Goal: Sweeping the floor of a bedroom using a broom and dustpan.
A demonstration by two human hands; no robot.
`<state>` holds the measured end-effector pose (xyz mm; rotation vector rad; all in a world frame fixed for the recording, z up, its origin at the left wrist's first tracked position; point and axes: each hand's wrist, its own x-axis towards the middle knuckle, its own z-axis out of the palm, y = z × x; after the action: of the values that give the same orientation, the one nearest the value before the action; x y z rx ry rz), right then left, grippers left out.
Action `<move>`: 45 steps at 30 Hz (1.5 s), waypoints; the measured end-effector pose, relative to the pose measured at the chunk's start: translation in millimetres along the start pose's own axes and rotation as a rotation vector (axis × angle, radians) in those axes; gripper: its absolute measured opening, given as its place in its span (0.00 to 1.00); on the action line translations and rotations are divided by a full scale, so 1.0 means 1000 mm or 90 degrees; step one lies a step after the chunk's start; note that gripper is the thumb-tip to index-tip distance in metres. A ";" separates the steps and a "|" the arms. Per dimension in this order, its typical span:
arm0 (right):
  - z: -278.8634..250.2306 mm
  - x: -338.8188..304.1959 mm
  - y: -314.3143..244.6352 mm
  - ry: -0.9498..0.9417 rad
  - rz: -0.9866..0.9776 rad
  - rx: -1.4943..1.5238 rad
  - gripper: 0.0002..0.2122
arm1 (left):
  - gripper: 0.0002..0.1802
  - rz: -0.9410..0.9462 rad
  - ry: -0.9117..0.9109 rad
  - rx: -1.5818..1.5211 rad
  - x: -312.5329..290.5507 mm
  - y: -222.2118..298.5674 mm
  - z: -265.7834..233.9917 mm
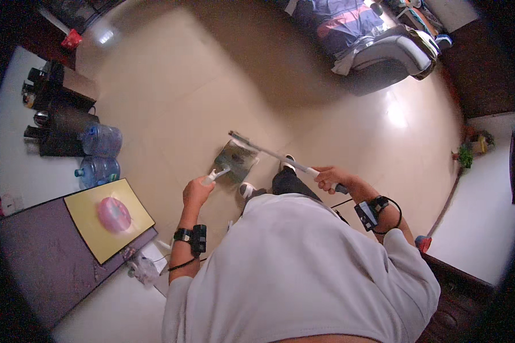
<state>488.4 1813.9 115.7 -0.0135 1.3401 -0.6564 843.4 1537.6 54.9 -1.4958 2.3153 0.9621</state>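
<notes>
My left hand (197, 192) is closed round the white grip of a dustpan, and its grey-green pan (234, 162) rests at floor level in front of my feet. In my right hand (333, 178) is the dark-ended grip of a broom. The broom's pale grey stick (285, 159) slants away to the left, down to a head (243, 141) at the far edge of the pan. Its bristles look blurred, and I cannot tell what lies in the pan. My shoes (246, 190) stand just on the near side of it.
Two clear blue water jugs (102, 140) sit on the left, near black bins (63, 128). A purple-topped table (46, 251) bears a yellow board with a round pink item (114, 215). A cloth-covered grey seat (392, 54) stands far right. A plant (465, 156) is by the right wall.
</notes>
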 end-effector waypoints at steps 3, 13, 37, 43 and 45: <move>0.002 -0.010 -0.018 0.046 -0.061 -0.057 0.25 | 0.23 -0.008 0.009 -0.033 0.001 0.008 0.013; -0.053 0.084 -0.032 0.119 -0.075 -0.518 0.12 | 0.26 -0.099 -0.013 -0.082 0.001 0.076 0.036; -0.287 0.082 -0.113 0.088 -0.211 -0.369 0.06 | 0.24 -0.166 0.092 -0.084 0.016 0.218 0.136; -0.281 0.083 -0.043 -0.064 -0.111 -0.199 0.07 | 0.23 -0.159 0.092 -0.079 0.020 0.227 0.135; -0.281 0.065 -0.015 -0.157 -0.139 -0.084 0.10 | 0.22 -0.158 0.078 -0.096 0.020 0.220 0.137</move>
<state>234.4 1872.5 -8.6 -0.3407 1.1499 -0.7243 619.7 1668.6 29.3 -1.8984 2.1079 1.0199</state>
